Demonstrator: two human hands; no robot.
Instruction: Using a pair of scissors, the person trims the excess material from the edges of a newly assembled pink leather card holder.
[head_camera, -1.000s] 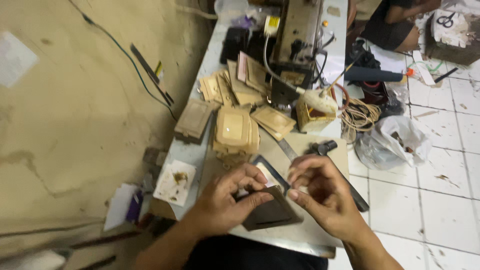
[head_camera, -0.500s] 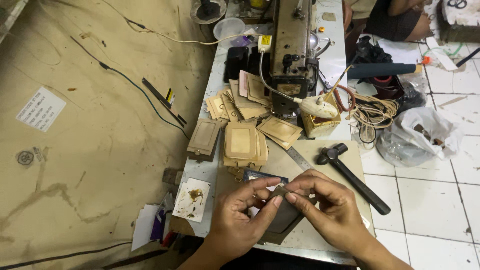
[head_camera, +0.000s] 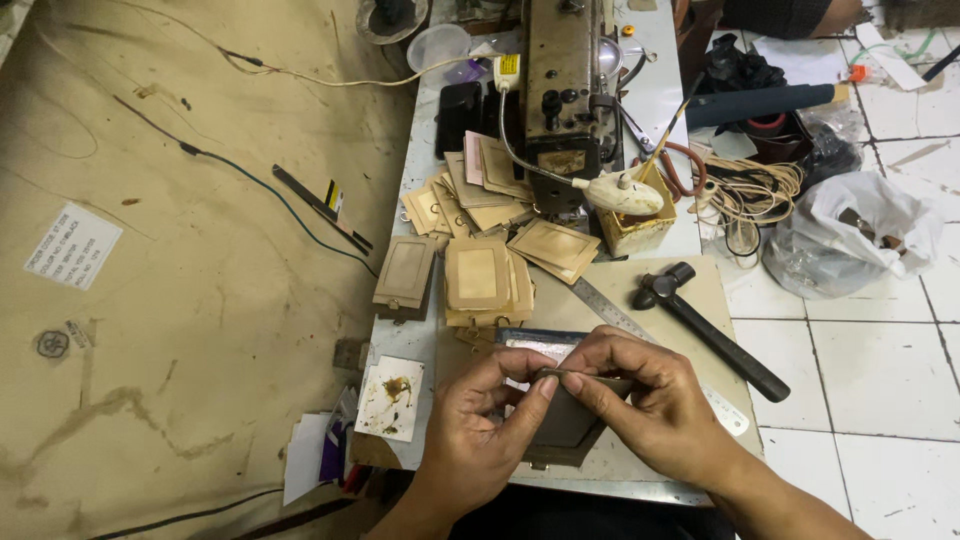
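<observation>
Pinching the top edge of a dark brown folded leather piece (head_camera: 565, 420) at the bench's near edge, the left hand (head_camera: 480, 440) had closed in beside the right hand (head_camera: 660, 410), both gripping it, tightened since; a black-headed hammer (head_camera: 700, 325) lay rightward.

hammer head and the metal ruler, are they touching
Apart. The head view shows bare tan board between the hammer head and the metal ruler, which lies to its left and runs under the right hand.
</observation>
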